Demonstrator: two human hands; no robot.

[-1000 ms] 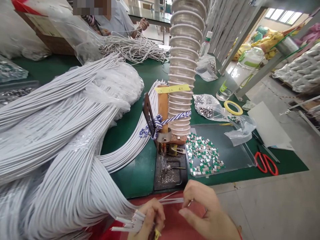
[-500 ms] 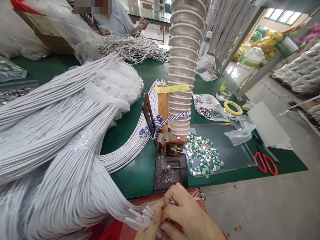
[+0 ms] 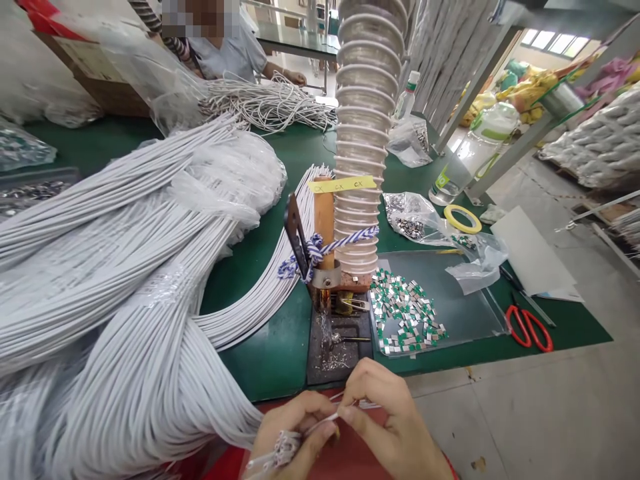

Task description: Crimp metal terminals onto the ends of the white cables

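Low at the front edge of the bench, my left hand is closed around a small bunch of white cables, whose cut ends stick out beside the thumb. My right hand pinches the end of one thin white cable between thumb and forefinger, just right of the left hand. Just beyond my hands stands a soldering fixture on a dark metal base, with a wooden handle tied by blue-and-white cord. Small green-and-silver connectors lie in a pile to its right.
Thick bundles of white cable cover the left side. A clear ribbed hose rises behind the fixture. Red-handled scissors, yellow tape and a water bottle are at right. Across the bench sits another person.
My hands have moved slightly apart, and a single cable now stretches between them. The left hand has turned with its bunch. The other person's hand has lowered.
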